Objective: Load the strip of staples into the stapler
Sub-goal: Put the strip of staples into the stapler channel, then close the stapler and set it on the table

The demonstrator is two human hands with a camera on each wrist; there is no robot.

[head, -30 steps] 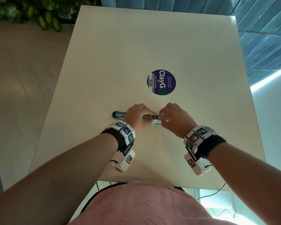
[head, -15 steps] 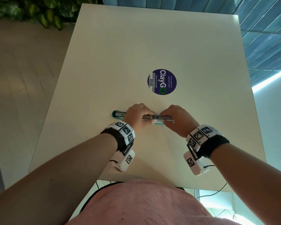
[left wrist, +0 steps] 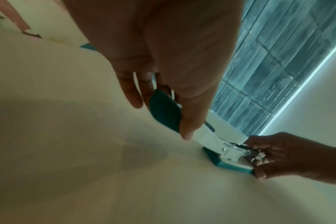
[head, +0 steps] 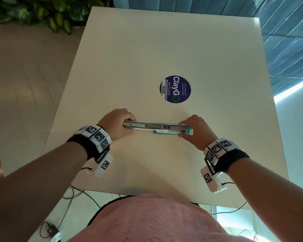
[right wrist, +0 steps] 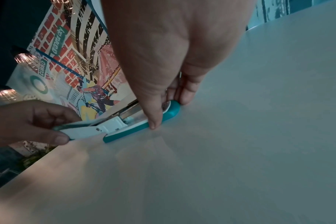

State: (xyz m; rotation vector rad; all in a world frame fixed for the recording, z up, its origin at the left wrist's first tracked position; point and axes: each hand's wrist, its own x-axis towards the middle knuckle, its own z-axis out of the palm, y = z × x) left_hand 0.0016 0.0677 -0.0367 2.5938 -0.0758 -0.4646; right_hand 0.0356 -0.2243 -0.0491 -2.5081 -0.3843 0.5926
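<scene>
A teal and white stapler [head: 157,126] lies swung open and flat across the white table [head: 147,49], its metal magazine facing up. My left hand [head: 129,124] grips the far end of the opened top cover, thumb on the near side and fingers behind [left wrist: 161,118]. At the front tip of the teal base [right wrist: 125,130], my right hand [head: 184,129] pinches it against the table [right wrist: 170,112]. The hinge [left wrist: 230,151] sits between the hands. I cannot tell whether a strip of staples lies in the magazine.
A round blue ClayGO sticker [head: 175,89] is stuck on the table beyond the stapler. Green plants [head: 51,13] stand off the far left corner. Cables [head: 80,194] hang below the near edge, close to my body.
My left hand has slid left along the stapler to the end of the cover, hiding the teal tip. The right hand has shifted slightly right, so more of the metal magazine shows.
</scene>
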